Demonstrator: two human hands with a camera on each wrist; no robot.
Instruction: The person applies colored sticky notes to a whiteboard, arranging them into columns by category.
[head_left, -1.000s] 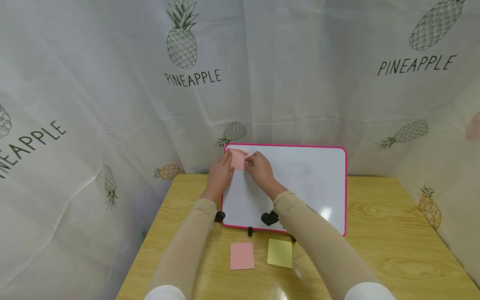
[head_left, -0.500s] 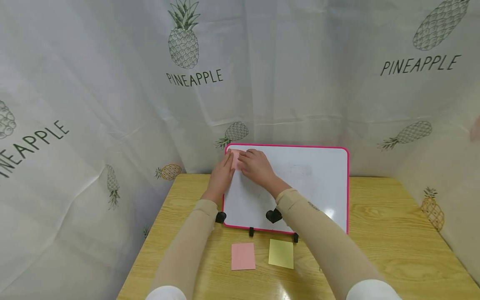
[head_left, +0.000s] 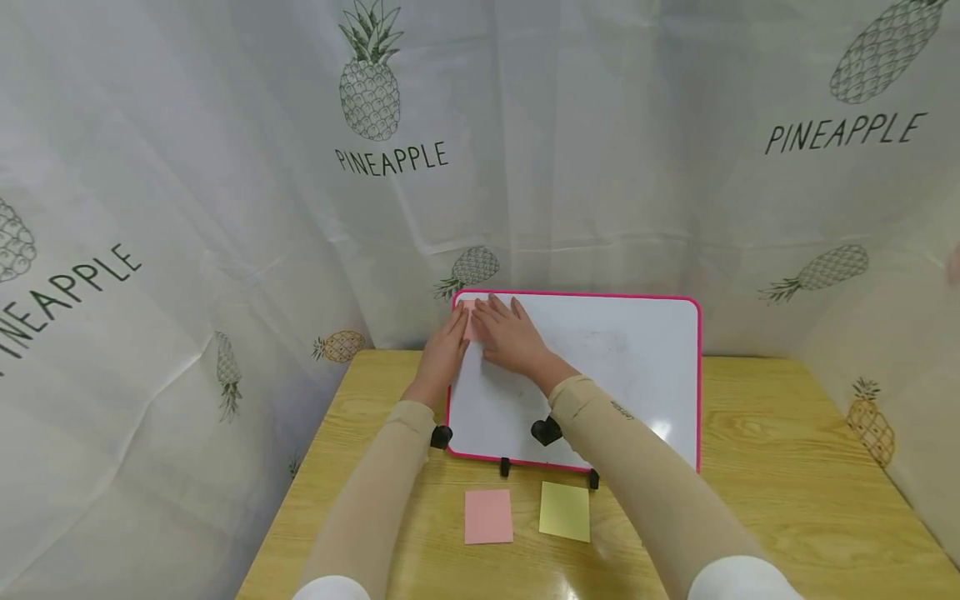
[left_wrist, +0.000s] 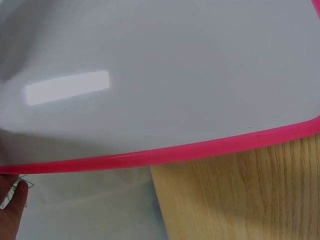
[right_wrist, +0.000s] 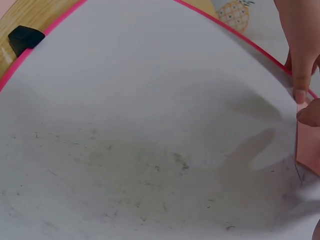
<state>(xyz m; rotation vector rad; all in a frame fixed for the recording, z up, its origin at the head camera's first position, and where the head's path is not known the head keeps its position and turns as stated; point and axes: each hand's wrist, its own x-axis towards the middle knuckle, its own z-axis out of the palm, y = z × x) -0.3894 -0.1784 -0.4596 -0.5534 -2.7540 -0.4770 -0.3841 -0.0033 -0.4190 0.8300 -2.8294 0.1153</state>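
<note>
A pink sticky note (head_left: 470, 322) lies on the upper left corner of a white whiteboard (head_left: 615, 375) with a pink frame. My left hand (head_left: 441, 354) grips the board's left edge; in the right wrist view, one fingertip presses beside the note (right_wrist: 308, 142) while other fingers reach past the frame. Spread, mostly straight fingers of my right hand (head_left: 516, 340) press on the note and cover much of it. In the left wrist view, only parts of the left fingers (left_wrist: 16, 205) show, just outside the frame.
A pink sticky note pad (head_left: 488, 517) and a yellow one (head_left: 565, 512) lie on the wooden table (head_left: 780, 450) in front of the board. Black heart-shaped pieces (head_left: 546, 431) and black clips (head_left: 505, 467) are at its lower part. A pineapple-print curtain (head_left: 585, 167) hangs behind.
My right hand has gone from pinching the note's lifted right side to pressing it down with extended fingers. The left hand keeps its place at the board's edge.
</note>
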